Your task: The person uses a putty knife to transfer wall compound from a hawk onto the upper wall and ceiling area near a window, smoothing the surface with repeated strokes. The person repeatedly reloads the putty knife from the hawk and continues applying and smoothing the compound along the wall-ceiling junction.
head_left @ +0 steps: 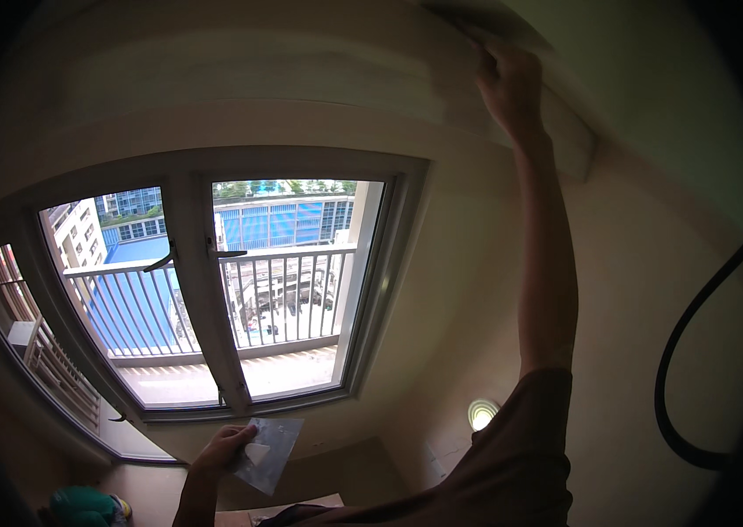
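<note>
My left hand (224, 446) is low in view, in front of the window's bottom edge. Its fingers close on the side of a flat, see-through grey sheet (276, 458), which carries a small white patch near the fingertips. Whether the sheet is stiff or a bag is unclear. My right arm stretches high overhead, and my right hand (512, 83) is up against the beam (345, 79) under the ceiling. Its fingers are bent around a dark, thin thing at the beam's surface, too dim to name. A smoother, darker patch shows on the beam beside that hand.
A framed window (188, 290) with dark handles faces a balcony railing (288, 263). A black cable or hose (674, 351) loops at the right. A round lit lamp (482, 414) glows beside my right sleeve. A green object (81, 507) sits low at the left.
</note>
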Motion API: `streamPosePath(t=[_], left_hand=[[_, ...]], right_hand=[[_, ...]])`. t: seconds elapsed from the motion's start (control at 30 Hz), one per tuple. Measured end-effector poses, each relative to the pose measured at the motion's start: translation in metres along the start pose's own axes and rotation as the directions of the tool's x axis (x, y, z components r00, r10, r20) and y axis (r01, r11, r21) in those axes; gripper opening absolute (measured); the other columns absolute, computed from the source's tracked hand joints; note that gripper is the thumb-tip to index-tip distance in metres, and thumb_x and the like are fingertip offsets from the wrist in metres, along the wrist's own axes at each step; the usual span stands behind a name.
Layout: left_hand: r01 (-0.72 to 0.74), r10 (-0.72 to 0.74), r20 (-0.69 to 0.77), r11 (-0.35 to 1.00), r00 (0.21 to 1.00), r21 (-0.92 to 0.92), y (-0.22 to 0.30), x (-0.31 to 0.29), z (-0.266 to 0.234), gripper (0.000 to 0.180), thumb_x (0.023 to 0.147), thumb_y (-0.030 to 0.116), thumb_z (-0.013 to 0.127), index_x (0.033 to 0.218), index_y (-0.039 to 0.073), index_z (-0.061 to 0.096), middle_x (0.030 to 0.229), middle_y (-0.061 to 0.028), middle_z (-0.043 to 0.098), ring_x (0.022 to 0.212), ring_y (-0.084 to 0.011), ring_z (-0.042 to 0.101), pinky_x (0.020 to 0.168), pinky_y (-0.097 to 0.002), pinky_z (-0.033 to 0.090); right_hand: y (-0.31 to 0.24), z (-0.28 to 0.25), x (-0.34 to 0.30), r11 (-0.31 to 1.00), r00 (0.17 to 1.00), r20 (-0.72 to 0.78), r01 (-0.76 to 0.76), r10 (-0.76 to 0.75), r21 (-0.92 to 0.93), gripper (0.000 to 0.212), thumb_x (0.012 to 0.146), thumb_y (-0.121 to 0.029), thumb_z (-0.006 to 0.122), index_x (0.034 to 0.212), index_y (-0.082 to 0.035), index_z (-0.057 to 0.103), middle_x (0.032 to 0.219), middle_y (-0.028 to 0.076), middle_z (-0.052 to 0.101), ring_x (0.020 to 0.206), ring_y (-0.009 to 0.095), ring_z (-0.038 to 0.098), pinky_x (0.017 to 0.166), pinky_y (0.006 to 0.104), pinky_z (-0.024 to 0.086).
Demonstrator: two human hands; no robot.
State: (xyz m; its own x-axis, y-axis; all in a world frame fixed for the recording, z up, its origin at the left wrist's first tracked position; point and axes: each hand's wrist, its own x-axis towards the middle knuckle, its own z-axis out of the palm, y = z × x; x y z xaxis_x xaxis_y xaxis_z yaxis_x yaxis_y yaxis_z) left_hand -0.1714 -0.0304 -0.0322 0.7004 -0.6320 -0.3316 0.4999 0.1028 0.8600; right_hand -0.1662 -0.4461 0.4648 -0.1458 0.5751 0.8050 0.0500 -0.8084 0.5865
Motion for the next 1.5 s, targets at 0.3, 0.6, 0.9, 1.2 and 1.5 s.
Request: streamPosePath(t=[0.3,0.6,0.9,1.2,1.5], left_hand=[[-0.01,0.018,-0.085,0.996,0.996,0.087,0.009,-0.004,0.008,0.036,0.092,0.031,0.056,0.094,-0.004,0.062,0.076,-0.0044,0.063,0.06,-0.0099,0.059,0.053,-0.0238,0.049],[-0.03,0.028,0.031,0.999,0.999,0.044,0.014,-0.002,0.007,0.032,0.092,0.027,0.056,0.097,-0.005,0.062,0.08,-0.0052,0.064,0.066,-0.0114,0.06,0.059,-0.0252,0.05],[-0.009,0.012,-0.042,0.998,0.999,0.069,0.004,-0.011,0.0,0.035,0.092,0.029,0.055,0.097,-0.005,0.062,0.081,-0.004,0.063,0.065,-0.0098,0.06,0.057,-0.0237,0.049],[-0.025,0.025,0.039,1.0,0.999,0.007,0.012,-0.011,0.003,0.03,0.093,0.025,0.054,0.096,-0.004,0.061,0.081,-0.0053,0.064,0.066,-0.0103,0.061,0.058,-0.0231,0.05],[-0.078,0.079,-0.012,0.997,0.997,0.026,-0.003,-0.002,-0.013,0.035,0.093,0.028,0.055,0.1,-0.006,0.062,0.083,-0.0053,0.064,0.067,-0.0095,0.06,0.058,-0.0243,0.049]], right_hand=[[-0.04,-0.003,-0.049,0.987,0.963,0.219,-0.157,0.159,-0.024,0.038,0.072,0.004,0.053,0.105,-0.009,0.066,0.078,0.016,0.063,0.065,0.031,0.061,0.059,0.0359,0.048],[-0.012,-0.001,0.009,0.998,0.997,0.043,-0.06,0.06,-0.023,0.022,0.075,-0.001,0.057,0.094,-0.004,0.066,0.076,0.015,0.063,0.066,0.031,0.06,0.062,0.0396,0.048],[-0.048,-0.009,-0.035,0.982,0.991,0.113,-0.094,0.076,0.166,0.022,0.079,0.0,0.056,0.097,-0.002,0.067,0.079,0.017,0.064,0.062,0.027,0.062,0.056,0.034,0.047],[-0.009,-0.021,-0.002,0.984,0.974,0.139,-0.173,0.177,-0.039,0.02,0.076,-0.002,0.057,0.093,-0.004,0.067,0.067,0.016,0.059,0.053,0.026,0.055,0.052,0.0341,0.043],[-0.015,0.012,-0.01,1.0,0.999,-0.043,-0.03,0.03,-0.003,0.038,0.074,0.003,0.054,0.109,-0.008,0.064,0.083,0.015,0.063,0.067,0.03,0.061,0.061,0.0365,0.047]])
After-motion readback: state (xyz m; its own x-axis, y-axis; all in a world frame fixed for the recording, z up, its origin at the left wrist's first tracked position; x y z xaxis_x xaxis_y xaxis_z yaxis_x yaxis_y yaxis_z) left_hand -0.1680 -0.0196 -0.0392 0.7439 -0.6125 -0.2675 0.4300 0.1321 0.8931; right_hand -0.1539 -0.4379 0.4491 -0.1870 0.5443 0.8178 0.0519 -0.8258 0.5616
